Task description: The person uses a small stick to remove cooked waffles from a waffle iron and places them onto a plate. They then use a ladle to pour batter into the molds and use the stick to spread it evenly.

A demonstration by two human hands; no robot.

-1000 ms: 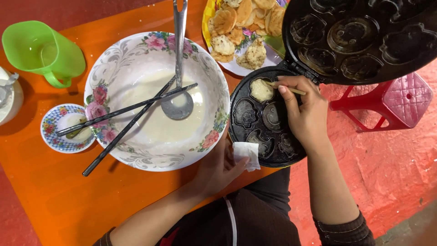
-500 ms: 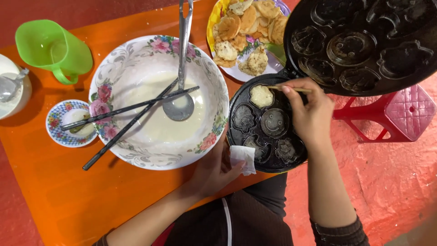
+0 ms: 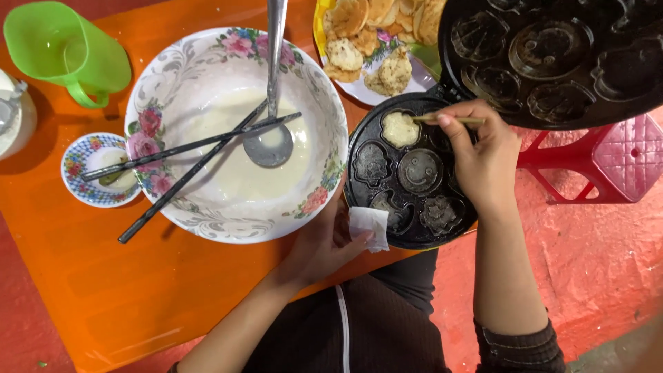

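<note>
The right hand [image 3: 483,162] pinches a thin wooden stick [image 3: 449,119] between thumb and fingers, its tip touching a pale cooked cake [image 3: 400,128] in the far cavity of the round black moulded pan [image 3: 411,173]. At the pan's near rim, the left hand [image 3: 324,242] clenches a folded white tissue [image 3: 369,224].

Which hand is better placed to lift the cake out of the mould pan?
Right. The right hand already holds a thin wooden stick at the pale cake in the black mould pan; the left hand holds a white cloth at the pan's edge.
</note>
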